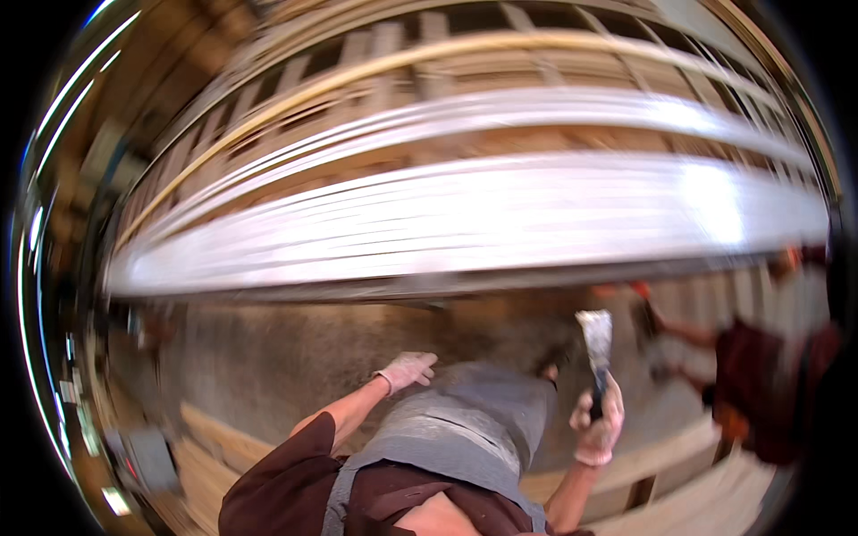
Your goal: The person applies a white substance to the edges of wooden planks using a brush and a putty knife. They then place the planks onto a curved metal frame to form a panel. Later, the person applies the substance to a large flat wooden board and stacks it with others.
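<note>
My right hand (601,427), in a whitish glove, is wrapped round the dark handle of a putty knife (596,338). Its broad blade points up and away from me, smeared with white. Over the left side of my grey apron, my left hand (409,371) hangs with fingers loosely stretched out, holding nothing. It is gloved too and touches no board. Beyond both hands runs a long row of white boards (429,223), blurred, its near edge a short way past the blade tip.
Behind the white boards lie more long wooden boards (465,54) on slats. At right, close by, another person (773,384) in dark red reaches toward the boards. Timber beams (679,447) lie low behind me; a grey box (150,458) stands at lower left. Brown floor (268,357) shows between.
</note>
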### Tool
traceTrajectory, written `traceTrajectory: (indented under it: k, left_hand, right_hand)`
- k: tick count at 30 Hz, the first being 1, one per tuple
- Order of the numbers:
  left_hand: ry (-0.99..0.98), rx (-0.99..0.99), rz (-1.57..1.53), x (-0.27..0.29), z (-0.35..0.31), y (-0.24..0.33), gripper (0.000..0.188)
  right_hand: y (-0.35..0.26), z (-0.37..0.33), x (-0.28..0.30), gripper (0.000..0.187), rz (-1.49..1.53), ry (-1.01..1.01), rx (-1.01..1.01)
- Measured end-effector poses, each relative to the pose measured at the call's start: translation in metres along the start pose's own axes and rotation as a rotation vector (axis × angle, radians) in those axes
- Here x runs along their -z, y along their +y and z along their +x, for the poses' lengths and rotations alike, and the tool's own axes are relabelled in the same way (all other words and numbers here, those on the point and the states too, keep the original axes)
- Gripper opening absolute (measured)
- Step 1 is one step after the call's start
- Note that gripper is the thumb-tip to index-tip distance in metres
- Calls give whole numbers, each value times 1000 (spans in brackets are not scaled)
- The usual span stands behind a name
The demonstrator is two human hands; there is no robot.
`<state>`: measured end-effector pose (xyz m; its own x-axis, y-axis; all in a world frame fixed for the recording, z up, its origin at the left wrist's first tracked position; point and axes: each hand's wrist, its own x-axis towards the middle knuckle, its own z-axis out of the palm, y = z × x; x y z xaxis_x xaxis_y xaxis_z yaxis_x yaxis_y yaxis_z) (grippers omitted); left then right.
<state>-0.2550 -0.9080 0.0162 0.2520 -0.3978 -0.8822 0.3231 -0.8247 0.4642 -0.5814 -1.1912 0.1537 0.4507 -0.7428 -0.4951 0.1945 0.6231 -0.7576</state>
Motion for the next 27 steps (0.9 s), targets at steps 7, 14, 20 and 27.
traceTrajectory:
  k: [7,14,20,27]
  left_hand:
    - [97,-207,-253,146,-159,-57,58]
    - [86,-617,-521,267,-288,-47,46]
    - [718,-786,-406,470,-384,-76,48]
    - [1150,-617,23,660,-429,-124,65]
  right_hand:
    - [46,-44,-254,78,-170,-409,96]
    - [89,-53,-389,72,-265,-660,-41]
    - [176,-54,-539,69,-249,-804,-153]
    - [261,-79,-694,71,-377,-940,-200]
